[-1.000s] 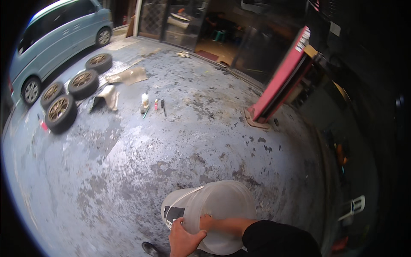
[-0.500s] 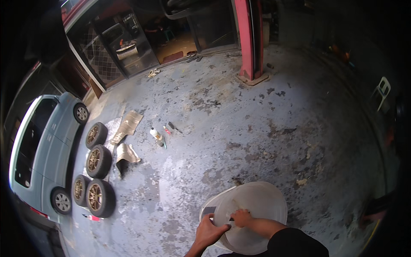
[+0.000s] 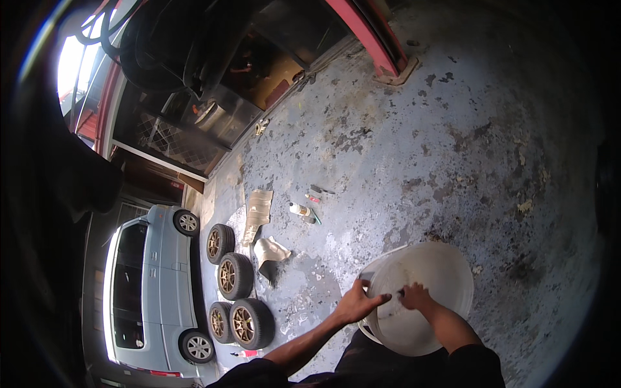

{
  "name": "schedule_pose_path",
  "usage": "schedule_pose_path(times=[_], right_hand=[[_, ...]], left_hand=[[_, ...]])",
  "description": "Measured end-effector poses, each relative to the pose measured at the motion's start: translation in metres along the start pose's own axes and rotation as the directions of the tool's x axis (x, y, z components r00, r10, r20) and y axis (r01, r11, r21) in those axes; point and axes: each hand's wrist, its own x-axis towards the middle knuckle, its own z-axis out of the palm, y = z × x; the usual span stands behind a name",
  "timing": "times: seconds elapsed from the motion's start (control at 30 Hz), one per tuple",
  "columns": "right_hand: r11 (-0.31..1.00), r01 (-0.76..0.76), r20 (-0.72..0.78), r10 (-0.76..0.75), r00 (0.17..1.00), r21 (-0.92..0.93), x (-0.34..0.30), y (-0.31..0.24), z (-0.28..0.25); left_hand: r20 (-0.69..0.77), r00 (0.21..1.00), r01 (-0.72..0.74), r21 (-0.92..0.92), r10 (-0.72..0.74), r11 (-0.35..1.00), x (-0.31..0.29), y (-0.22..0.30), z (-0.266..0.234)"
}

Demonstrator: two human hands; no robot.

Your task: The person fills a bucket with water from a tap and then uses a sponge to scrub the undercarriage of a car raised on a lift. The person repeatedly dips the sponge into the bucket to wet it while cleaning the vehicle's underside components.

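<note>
1. Gripping the left side of the rim of a whitish bucket (image 3: 446, 271), the left hand (image 3: 354, 305) has its fingers bent over the edge and its thumb across the opening.
2. The right hand (image 3: 416, 297) reaches into the bucket's mouth, fingers curled; something dark shows at their tips, but I cannot tell whether they hold an object or are only smudged.
3. The bucket is at the near edge of the worn blue-grey floor (image 3: 362, 161), in front of the person, its wide mouth turned up toward the view; whether its base rests there is hidden.
4. Farther out on the floor, a white bottle (image 3: 299, 209) lies near a teal stick (image 3: 315, 217), a small red tube (image 3: 313, 198) and a dark brush-like tool (image 3: 321, 189).
5. Toward the floor's left edge are four wheels with bronze rims (image 3: 236, 276), a flat tan sheet (image 3: 259, 210), a bent sheet (image 3: 270, 251) and a red bottle (image 3: 246, 354).
6. Beyond the wheels, along that left edge, stands a pale blue van (image 3: 162, 284).
7. Near the floor's far edge, a red post (image 3: 372, 39) rises from a base plate (image 3: 398, 72), with glass doors (image 3: 226, 119) to its left.
</note>
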Motion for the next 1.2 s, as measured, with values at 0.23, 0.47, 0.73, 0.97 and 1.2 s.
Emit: schedule_pose_path(times=[0.23,0.47,0.73,0.97,1.2], right_hand=[[0.879,0.201,-0.220,-0.113,0.969,0.432,0.007,-0.080,-0.094],[0.379,0.920,-0.995,0.072,0.074,0.096,-0.065,-0.210,-0.265],[0.614,0.682,-0.635,0.353,-0.688,-0.397,-0.123,-0.345,-0.449],[0.674,0.659,-0.760,0.221,-0.612,-0.334,-0.114,-0.388,-0.435],[0.575,0.749,-0.788,0.268,-0.553,-0.330,-0.114,-0.389,-0.433]], left_hand=[[-0.054,0.982,-0.181,0.046,0.183,0.982,0.033,-0.026,-0.068],[-0.064,0.944,-0.322,-0.385,0.323,0.865,0.071,-0.067,-0.158],[0.050,0.873,-0.447,-0.317,0.485,0.837,0.062,-0.009,-0.223],[-0.040,0.817,-0.554,-0.332,0.575,0.764,0.064,0.010,-0.247],[-0.020,0.723,-0.612,-0.482,0.691,0.627,0.108,0.000,-0.256]])
